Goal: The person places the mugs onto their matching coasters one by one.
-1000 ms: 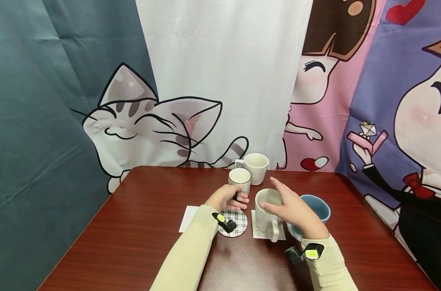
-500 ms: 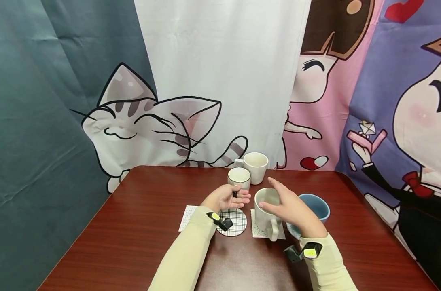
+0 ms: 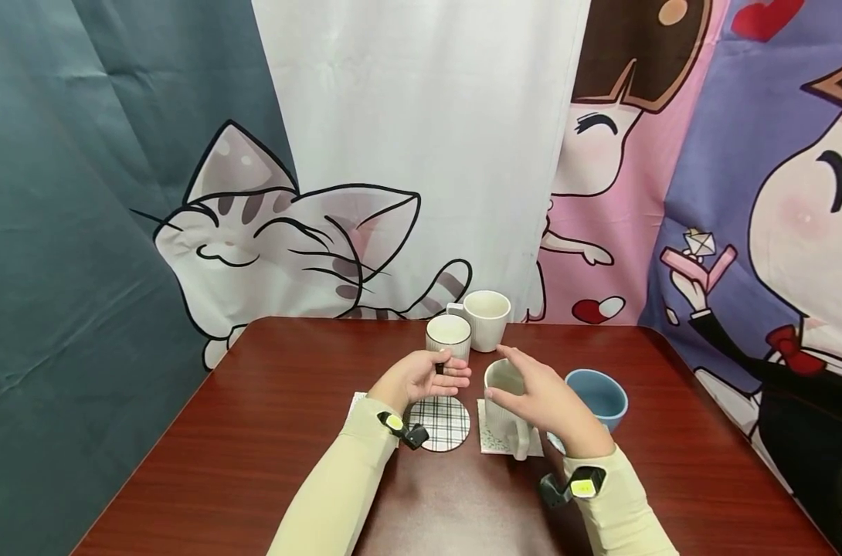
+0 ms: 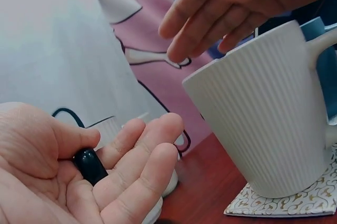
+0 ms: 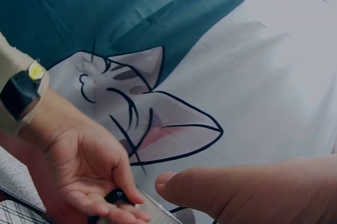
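My left hand [image 3: 421, 378] pinches the black handle [image 4: 89, 166] of a small white mug with a dark rim [image 3: 449, 332], which stands behind the hand. In the left wrist view the thumb presses the handle and the other fingers stretch out loosely. A round plaid coaster [image 3: 440, 423] lies below this hand. My right hand [image 3: 542, 394] hovers over a ribbed white mug [image 4: 263, 113], fingers extended, gripping nothing. That mug stands upright on a square patterned coaster [image 4: 279, 203], its handle toward me; the right hand hides part of its rim in the head view.
A larger white mug [image 3: 488, 324] stands at the table's back edge. To the right is a blue mug [image 3: 596, 394], with a blue coaster partly hidden behind the right hand. A pale square coaster [image 3: 357, 398] lies mostly behind the left arm. A printed curtain [image 3: 428, 116] hangs behind the table.
My left hand has shifted left, and the dark-rimmed mug has moved slightly left with it. The right hand has drifted a little left over the ribbed mug, which stays in place.
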`<action>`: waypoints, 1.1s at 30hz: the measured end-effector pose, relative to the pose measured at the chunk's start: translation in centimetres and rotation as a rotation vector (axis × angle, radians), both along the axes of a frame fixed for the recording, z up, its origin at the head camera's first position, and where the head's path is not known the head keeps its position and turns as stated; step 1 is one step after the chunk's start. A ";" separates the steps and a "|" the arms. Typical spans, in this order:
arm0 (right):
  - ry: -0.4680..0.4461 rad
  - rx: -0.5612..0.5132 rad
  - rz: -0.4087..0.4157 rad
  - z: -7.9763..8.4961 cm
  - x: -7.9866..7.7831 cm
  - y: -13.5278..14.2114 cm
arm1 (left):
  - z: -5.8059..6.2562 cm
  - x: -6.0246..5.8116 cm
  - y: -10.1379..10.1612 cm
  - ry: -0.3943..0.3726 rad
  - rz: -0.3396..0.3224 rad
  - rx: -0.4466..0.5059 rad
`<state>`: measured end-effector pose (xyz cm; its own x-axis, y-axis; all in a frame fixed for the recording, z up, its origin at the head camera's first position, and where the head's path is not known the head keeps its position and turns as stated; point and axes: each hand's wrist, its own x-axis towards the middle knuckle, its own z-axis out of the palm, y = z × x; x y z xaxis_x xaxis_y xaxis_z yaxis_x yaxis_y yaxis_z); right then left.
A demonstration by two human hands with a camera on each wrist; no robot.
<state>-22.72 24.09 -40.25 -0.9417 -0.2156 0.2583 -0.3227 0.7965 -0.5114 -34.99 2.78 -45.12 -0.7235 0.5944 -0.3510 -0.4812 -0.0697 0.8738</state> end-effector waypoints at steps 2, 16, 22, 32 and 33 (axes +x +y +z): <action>0.041 0.018 0.012 -0.1 0.1 -0.4 | 0.4 0.5 -0.4 0.011 0.007 -0.006; 0.168 0.111 0.077 -1.4 0.6 -2.4 | 2.3 3.5 -3.6 0.065 0.009 0.056; 0.268 0.145 0.119 -2.3 0.9 -3.6 | 2.7 4.5 -4.8 0.088 0.044 0.058; 0.498 0.313 0.192 -4.2 2.6 -6.2 | 3.1 5.9 -5.8 0.114 0.022 0.110; 0.522 0.326 0.201 -4.4 2.7 -6.3 | 3.1 6.0 -5.9 0.114 0.021 0.110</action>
